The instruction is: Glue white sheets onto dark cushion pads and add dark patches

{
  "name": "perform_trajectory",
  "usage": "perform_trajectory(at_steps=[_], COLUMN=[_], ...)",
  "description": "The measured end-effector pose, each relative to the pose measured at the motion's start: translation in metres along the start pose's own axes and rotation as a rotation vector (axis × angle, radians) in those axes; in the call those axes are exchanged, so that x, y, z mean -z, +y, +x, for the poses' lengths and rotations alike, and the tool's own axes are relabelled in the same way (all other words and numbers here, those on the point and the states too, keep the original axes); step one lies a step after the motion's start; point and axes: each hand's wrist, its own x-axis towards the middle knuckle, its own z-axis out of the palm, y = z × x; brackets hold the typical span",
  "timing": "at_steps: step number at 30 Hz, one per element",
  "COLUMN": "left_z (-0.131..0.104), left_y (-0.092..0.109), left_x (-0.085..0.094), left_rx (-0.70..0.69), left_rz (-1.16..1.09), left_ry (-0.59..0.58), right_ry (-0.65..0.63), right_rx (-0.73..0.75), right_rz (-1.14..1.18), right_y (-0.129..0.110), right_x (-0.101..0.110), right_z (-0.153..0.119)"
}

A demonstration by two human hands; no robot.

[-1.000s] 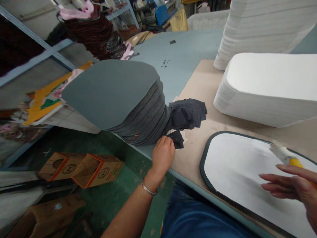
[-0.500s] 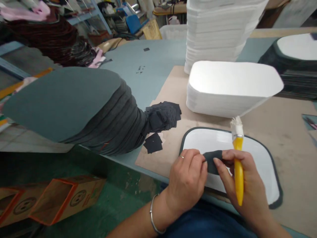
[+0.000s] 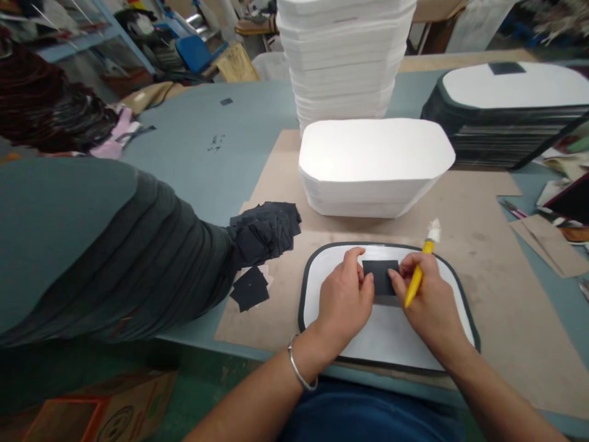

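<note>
A white panel with rounded corners and a dark border lies in front of me. Over its upper middle, a small black rectangular patch is held level between my two hands. My left hand pinches the patch's left edge, its index finger partly raised. At the right edge, the thumb and fingers of my right hand grip the patch. That same hand also keeps a yellow-handled paintbrush tucked between its fingers, whitish bristles pointing up and away. Whether the patch touches the panel I cannot tell.
Left of the panel lie a heap of black patches and a few loose ones. A tall stack of dark green sheets leans beside them. White pieces are stacked behind, and dark-edged panels at back right.
My hands have spread and turned the patch flatter and squarer over the panel's upper part. The brush has tilted to the right. The camera view has swung right.
</note>
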Motion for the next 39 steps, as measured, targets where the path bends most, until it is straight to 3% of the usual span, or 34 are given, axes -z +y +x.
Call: perform_trajectory(at_steps=[7, 14, 18, 21, 24, 27, 31, 33, 35, 37, 39], left_z=[0.041, 0.043, 0.033, 0.009, -0.026, -0.063, -0.102, -0.116, -0.124, -0.126, -0.122], left_y=[0.006, 0.007, 0.008, -0.002, -0.026, -0.059, -0.089, -0.083, -0.063, -0.037, -0.016], left_x=[-0.008, -0.014, -0.002, 0.022, 0.047, 0.070, 0.100, 0.121, 0.151, 0.187, 0.222], left_rx=[0.027, -0.016, -0.028, -0.078, -0.079, 0.047, 0.144, 0.088, -0.093, -0.322, -0.361], left_rz=[0.323, 0.441, 0.405, 0.332, 0.316, 0.420, 0.493, 0.489, 0.533, 0.684, 0.893], left_ry=[-0.042, -0.046, 0.012, 0.103, 0.175, 0.258, 0.368, 0.433, 0.576, 0.778, 0.913], right_ry=[-0.040, -0.076, 0.016, 0.078, -0.037, -0.152, -0.300, -0.390, -0.462, -0.516, -0.536], right_rx=[0.026, 0.052, 0.095, 0.093, 0.047, 0.119, 0.308, 0.382, 0.424, 0.451, 0.470], right_rz=[-0.283, -0.469, -0.447, -0.384, -0.316, -0.145, 0.099, 0.184, 0.241, 0.286, 0.312], right_y=[0.009, 0.009, 0.012, 0.020, 0.026, 0.013, -0.029, -0.049, -0.065, -0.076, -0.082], right_x=[-0.014, -0.019, 0.002, 0.029, 0.042, 0.028, -0.011, -0.028, -0.040, -0.048, -0.055], right_z=[0.033, 0.037, 0.029, 0.012, -0.004, -0.022, -0.050, -0.060, -0.066, -0.069, -0.069])
